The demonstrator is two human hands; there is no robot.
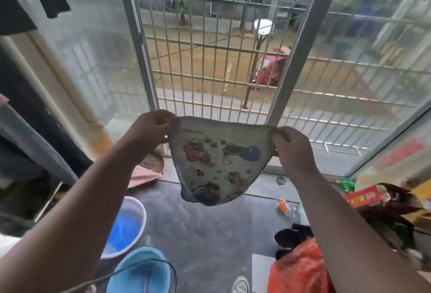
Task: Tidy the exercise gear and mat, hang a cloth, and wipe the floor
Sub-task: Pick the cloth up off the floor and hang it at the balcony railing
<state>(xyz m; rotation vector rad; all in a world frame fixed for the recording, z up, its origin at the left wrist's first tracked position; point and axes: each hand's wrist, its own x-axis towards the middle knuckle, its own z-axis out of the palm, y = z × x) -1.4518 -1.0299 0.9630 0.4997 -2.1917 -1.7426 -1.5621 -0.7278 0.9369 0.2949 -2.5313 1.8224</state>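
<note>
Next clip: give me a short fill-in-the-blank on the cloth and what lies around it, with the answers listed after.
1. The printed cloth is held up by ____ hands, the left hand and the right hand, each pinching a top corner.
2. Behind the cloth is a window with a metal ____.
3. The basin nearest the camera is light ____.
4. The plastic bag on the floor at lower right is ____.

Answers: two; grille; blue; orange

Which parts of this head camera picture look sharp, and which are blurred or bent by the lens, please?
Head view: the cloth, left hand and right hand are fairly sharp in daylight; the window grille bows from wide-angle distortion; the right-hand glass and edges smear with motion blur.
</note>
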